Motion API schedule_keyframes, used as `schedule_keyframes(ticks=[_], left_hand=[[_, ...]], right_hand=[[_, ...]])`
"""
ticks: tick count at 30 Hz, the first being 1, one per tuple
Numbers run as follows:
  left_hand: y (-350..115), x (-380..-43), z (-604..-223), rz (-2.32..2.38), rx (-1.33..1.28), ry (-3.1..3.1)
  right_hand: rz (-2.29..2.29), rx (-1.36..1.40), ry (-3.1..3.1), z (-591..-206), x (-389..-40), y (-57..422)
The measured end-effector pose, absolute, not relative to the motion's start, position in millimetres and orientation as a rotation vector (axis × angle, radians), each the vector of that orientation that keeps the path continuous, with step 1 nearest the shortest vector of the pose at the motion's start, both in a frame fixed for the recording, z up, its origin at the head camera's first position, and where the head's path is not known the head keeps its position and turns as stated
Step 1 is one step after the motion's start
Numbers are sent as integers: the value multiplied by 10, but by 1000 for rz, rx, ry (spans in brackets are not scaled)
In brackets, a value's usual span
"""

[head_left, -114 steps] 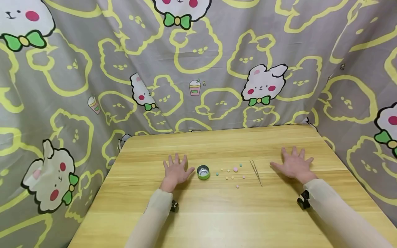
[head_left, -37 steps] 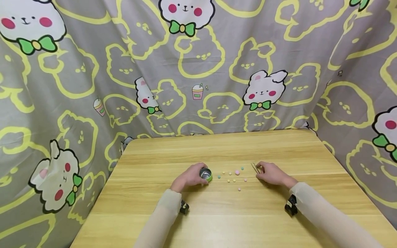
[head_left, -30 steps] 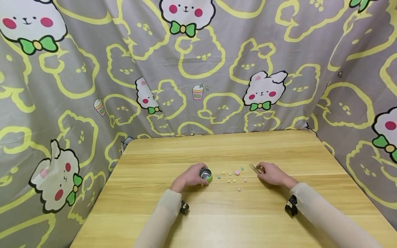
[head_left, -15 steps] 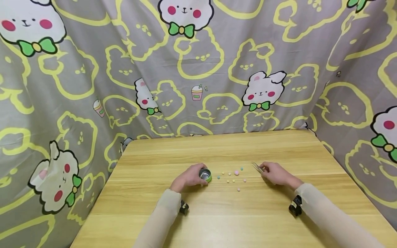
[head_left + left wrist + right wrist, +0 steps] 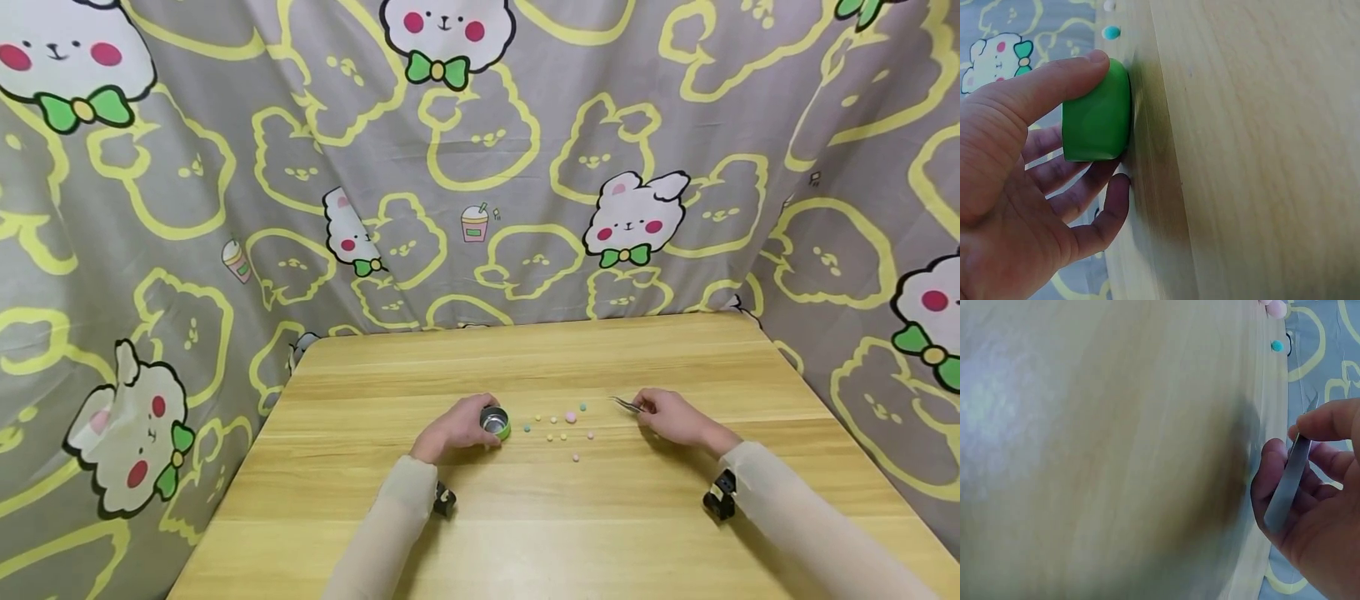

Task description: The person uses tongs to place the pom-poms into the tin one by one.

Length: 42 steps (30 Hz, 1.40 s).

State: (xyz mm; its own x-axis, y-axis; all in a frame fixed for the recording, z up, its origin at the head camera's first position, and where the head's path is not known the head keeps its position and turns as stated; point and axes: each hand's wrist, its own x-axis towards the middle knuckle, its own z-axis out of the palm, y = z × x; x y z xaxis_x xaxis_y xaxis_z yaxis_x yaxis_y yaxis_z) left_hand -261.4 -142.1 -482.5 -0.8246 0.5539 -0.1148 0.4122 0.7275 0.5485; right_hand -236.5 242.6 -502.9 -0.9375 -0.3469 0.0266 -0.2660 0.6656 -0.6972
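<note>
My left hand [image 5: 461, 425] holds a small round tin [image 5: 495, 423], green outside and silvery inside, upright on the table. Thumb and fingers curl round the green wall of the tin [image 5: 1097, 119] in the left wrist view. Metal tweezers [image 5: 626, 404] are pinched in my right hand [image 5: 675, 417], their tips pointing left toward the pom-pom-like balls. In the right wrist view the tweezers [image 5: 1291, 481] slant between thumb and fingers. Several tiny balls lie between the hands: a larger pink ball [image 5: 571, 417], a teal ball [image 5: 582, 407], a yellow ball [image 5: 563, 437] and others.
The wooden table [image 5: 480, 517] extends on all sides of the hands. Behind and beside it hangs a grey curtain [image 5: 525, 150] printed with cartoon bears. A small black camera [image 5: 444, 500] sits on the left wrist, another black camera [image 5: 720, 496] on the right.
Both hands lay spread flat at first. The left then took hold of the tin, and the right picked up the tweezers, turned them leftward and shifted slightly right. The balls stayed in place.
</note>
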Motion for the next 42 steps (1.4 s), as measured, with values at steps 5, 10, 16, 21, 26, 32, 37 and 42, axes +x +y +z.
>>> schedule_keyframes(ticks=[5,10,16,21,26,32,37,42], left_hand=[[-1425,-2624,-4799,758,739,2658],[-1424,-2626,-4812,755,741,2657],[-1429,-2627,-4861,755,757,2662],[-1432,-2619,-4871,761,752,2657],[-1423,-2626,-4857,780,742,2643],[-1420,-2642,-4827,783,753,2643],[-1419,-2652,-4826,788,742,2631],[-1421,-2661,-4851,794,717,2625]], right_hand=[[-1124,-538,2772,-5013,-2351,2397],[-1069,-557,2798,-5006,-2334,2350],[-1033,-607,2771,-4984,-2297,2272],[-1001,-661,2769,-4960,-2271,2234],[-967,-711,2777,-4953,-2276,2231],[-885,-814,2792,-4963,-2308,2211],[-826,-867,2782,-4972,-2312,2202],[-785,-877,2779,-4991,-2304,2191]])
